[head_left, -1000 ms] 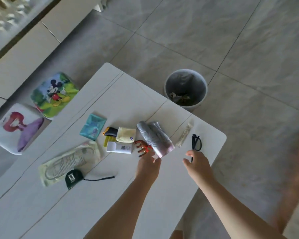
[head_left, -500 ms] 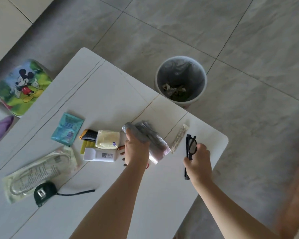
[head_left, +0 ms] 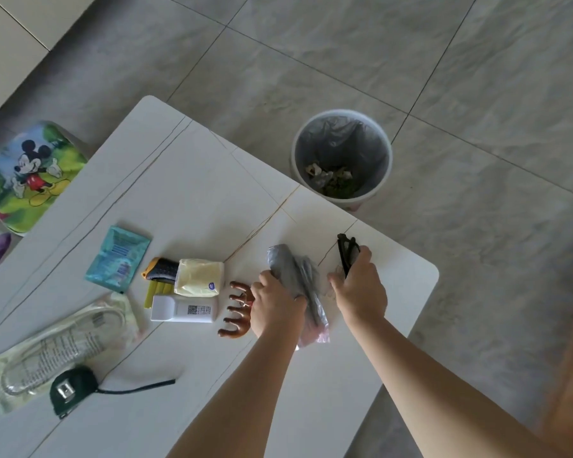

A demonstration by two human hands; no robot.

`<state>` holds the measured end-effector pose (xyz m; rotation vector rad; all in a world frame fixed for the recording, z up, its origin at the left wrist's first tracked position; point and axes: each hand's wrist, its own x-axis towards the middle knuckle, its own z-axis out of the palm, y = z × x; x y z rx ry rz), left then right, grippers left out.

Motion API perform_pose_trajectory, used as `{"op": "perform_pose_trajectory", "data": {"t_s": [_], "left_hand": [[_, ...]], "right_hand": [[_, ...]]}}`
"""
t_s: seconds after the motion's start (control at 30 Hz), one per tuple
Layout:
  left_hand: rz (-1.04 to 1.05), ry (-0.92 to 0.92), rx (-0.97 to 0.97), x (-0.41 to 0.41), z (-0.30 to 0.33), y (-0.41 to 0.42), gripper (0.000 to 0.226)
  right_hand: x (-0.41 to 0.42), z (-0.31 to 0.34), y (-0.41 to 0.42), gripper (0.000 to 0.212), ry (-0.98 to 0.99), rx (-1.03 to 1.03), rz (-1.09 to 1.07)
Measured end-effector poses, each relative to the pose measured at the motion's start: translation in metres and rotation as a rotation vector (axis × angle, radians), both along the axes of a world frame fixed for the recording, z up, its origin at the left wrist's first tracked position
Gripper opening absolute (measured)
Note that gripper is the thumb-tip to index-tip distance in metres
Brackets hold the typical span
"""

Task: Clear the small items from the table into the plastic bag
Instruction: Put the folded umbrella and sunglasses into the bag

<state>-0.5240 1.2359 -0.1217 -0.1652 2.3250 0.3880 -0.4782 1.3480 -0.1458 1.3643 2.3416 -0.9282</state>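
Gripping the plastic bag point(head_left: 298, 282), the left hand point(head_left: 275, 305) curls; the right hand point(head_left: 358, 289) clutches black glasses point(head_left: 346, 251).

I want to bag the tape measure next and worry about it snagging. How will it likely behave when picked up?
The tape measure looks like a compact rigid case, so it should lift without flexing and probably feels dense for its size. Its thin dark strap lies slack across the table, so it will likely dangle and may catch on the plastic bag.
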Motion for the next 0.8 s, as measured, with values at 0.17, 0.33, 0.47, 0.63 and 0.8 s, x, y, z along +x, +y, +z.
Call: {"op": "perform_pose_trajectory", "data": {"t_s": [0.17,0.33,0.47,0.63,0.8], "left_hand": [[-0.004,0.048,0.062,0.007,-0.005,-0.007,0.061],[0.122,-0.065,0.143,0.005,0.009,-0.013,0.031],[0.293,-0.063,0.338,0.014,0.039,-0.013,0.020],[0.373,-0.167,0.486,0.025,0.087,-0.017,0.023],[0.331,-0.251,0.592,0.046,0.133,-0.022,0.034]], "right_hand": [[0.002,0.006,-0.001,0.054,-0.063,-0.012,0.010],[0.019,0.029,0.003,0.016,0.074,-0.294,-0.222],[0.043,0.054,0.002,0.003,0.207,-0.431,-0.355],[0.075,0.097,-0.004,0.009,0.315,-0.496,-0.447],[0.115,0.141,-0.015,0.018,0.402,-0.549,-0.537]]}}
